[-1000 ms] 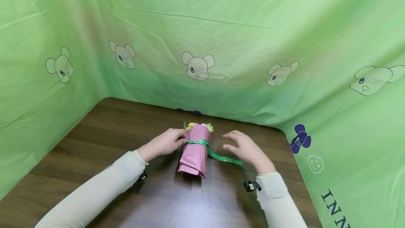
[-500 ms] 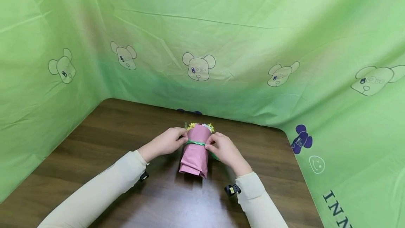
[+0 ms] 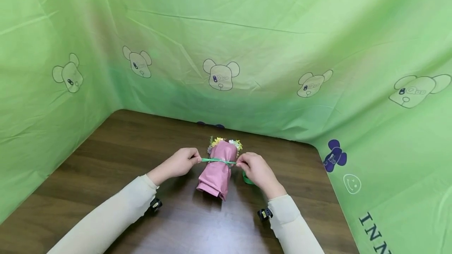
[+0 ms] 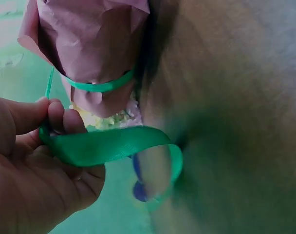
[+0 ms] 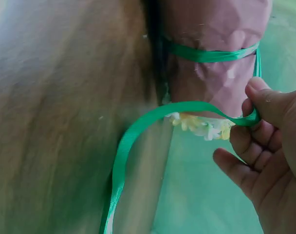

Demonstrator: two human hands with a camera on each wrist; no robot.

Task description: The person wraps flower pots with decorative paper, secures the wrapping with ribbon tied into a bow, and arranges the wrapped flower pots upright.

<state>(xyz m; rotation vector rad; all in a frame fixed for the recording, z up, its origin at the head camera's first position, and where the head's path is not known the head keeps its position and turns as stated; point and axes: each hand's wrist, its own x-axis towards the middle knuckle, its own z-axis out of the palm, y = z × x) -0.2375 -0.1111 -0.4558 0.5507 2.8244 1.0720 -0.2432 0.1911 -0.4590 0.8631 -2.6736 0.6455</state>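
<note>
A small bouquet lies on the wooden table, wrapped in pink paper [image 3: 216, 175], with yellow and white flowers [image 3: 236, 144] showing at its far end. Round its middle runs a green ribbon [image 3: 220, 161], drawn taut across the front so the paper is cinched in. My left hand [image 3: 180, 162] pinches one ribbon end between thumb and fingers, left of the bouquet; in the left wrist view the loose tail [image 4: 104, 146] curls out from the palm. On the other side my right hand [image 3: 257, 169] pinches the other end, its tail [image 5: 121, 161] looping down to the table.
The brown wooden table [image 3: 106, 160] carries the bouquet near its back half. A green cloth [image 3: 169, 30] printed with bear heads hangs round the back and both sides of the table.
My right hand came in from the right and took hold of the ribbon. Both hands then pulled apart, the left moving outward; the ribbon tightened and the bouquet tilted slightly.
</note>
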